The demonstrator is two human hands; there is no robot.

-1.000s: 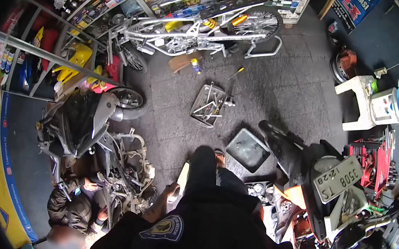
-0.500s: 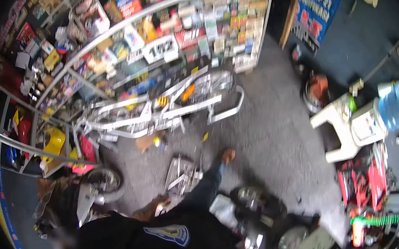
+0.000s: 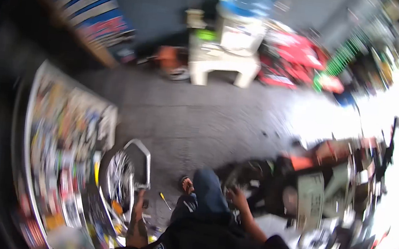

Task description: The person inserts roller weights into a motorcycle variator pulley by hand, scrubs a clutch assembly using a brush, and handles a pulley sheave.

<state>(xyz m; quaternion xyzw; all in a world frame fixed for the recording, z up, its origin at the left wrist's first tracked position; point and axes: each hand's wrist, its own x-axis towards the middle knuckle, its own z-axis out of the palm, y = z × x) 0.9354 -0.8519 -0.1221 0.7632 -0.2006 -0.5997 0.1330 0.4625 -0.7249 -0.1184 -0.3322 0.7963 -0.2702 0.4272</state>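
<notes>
My left hand (image 3: 140, 199) hangs beside a silver metal frame (image 3: 148, 165) with a spoked wheel (image 3: 121, 174); whether it touches the frame I cannot tell. My right hand (image 3: 236, 197) is held out near the dark wheel (image 3: 247, 180) of a motorcycle on the right. Motion smears the fingers of both hands, and no held thing can be made out. A screwdriver with a yellow handle (image 3: 163, 196) lies on the floor between the left hand and my bent leg (image 3: 209, 191). My foot (image 3: 187, 185) in a sandal shows beyond the knee.
A shelf case (image 3: 68, 145) packed with small boxes stands on the left. Across the grey floor (image 3: 186, 108) are a white stool (image 3: 222, 66) bearing a water dispenser (image 3: 241, 31), and red panels (image 3: 289, 61). A motorcycle (image 3: 311, 194) fills the right side.
My view has swung to the right, so the dispenser now faces me and the shelf case lies to my left. Both arms are now visible, and my knee has come into view.
</notes>
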